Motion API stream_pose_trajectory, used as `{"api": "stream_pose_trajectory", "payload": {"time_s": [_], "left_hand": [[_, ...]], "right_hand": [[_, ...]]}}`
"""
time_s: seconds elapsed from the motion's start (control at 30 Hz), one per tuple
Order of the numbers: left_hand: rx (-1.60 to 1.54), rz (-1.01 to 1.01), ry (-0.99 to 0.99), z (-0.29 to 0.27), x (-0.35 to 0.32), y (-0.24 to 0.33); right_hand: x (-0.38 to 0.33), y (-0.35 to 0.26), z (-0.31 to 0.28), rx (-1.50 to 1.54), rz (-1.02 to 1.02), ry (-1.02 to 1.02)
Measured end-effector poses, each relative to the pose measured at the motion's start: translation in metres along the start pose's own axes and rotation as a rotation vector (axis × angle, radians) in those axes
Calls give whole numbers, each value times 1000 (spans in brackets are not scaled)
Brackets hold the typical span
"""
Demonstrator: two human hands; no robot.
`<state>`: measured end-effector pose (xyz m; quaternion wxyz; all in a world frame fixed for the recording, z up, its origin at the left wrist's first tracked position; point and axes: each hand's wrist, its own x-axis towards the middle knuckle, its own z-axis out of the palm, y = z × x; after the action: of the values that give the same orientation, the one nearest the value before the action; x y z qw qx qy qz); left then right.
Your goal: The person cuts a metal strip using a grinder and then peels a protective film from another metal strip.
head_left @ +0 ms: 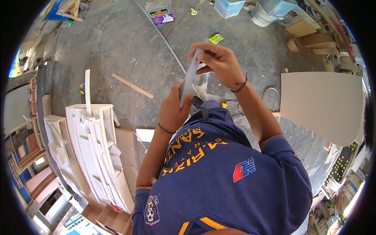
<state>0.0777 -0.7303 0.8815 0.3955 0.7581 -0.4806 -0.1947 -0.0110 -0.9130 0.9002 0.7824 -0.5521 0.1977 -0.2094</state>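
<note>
Strip [190,76], thin, flat and grey, is held up in front of the person's chest, over the grey floor [117,39]. It stands almost straight up and leans a little.

The biggest thing near the strip is the pale flat board [325,105], far off to its right. On the other side, well to the left of the strip, sits the white shelf piece [96,149], full of cut white bits. A thin wood stick [132,85] lies on the floor between the shelf piece and the strip.

The right hand [219,62] pinches the top end of the strip with its fingers. The left hand [174,109] is closed around the bottom end. A small yellow-green packet [216,38] lies just above the strip.
</note>
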Motion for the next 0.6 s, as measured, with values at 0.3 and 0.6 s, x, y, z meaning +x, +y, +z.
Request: {"api": "stream_pose_trajectory", "payload": {"time_s": [0.3, 0.6], "left_hand": [[-10, 50, 205, 5, -23, -11], [-206, -60, 119, -7, -21, -16]], "right_hand": [[7, -7, 6, -10, -37, 20], [9, -8, 6, -10, -38, 40]]}}
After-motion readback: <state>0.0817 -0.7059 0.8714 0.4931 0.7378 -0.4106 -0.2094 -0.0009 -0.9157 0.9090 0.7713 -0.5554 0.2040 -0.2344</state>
